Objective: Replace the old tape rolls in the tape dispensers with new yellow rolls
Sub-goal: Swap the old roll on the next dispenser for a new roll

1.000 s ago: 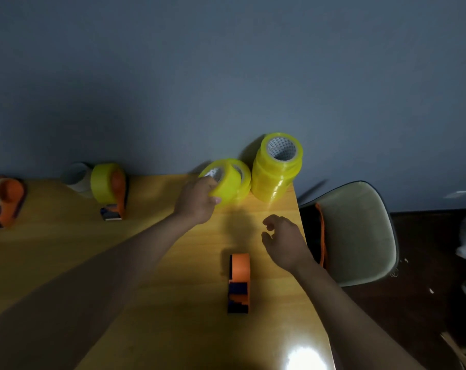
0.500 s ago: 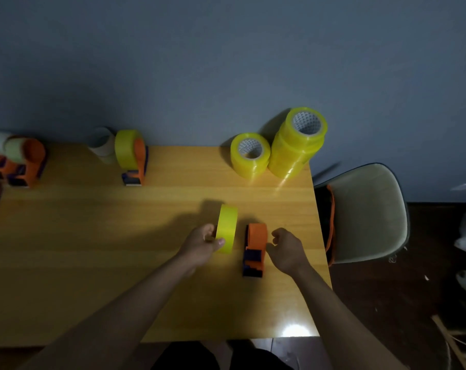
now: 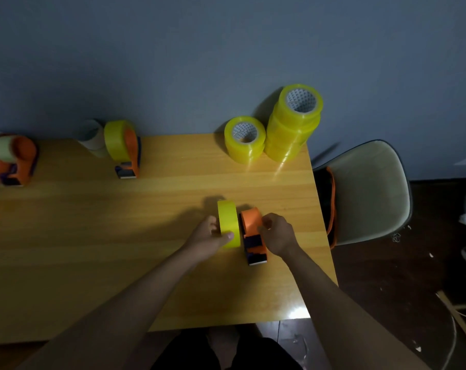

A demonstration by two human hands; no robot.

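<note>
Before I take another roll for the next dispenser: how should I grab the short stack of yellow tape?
Probably from above. The short stack lies flat, core hole up, touching the taller stack on its right. Hook fingers into the top roll's core, thumb on its free left rim, and lift straight up.

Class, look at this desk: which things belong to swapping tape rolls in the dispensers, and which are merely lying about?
Part of the job:
yellow roll gripped by the left hand
orange dispenser held by the right hand
spare yellow rolls by the wall
loaded dispenser
dispensers at the left edge
white roll, likely an old one

Lying about:
chair
</note>
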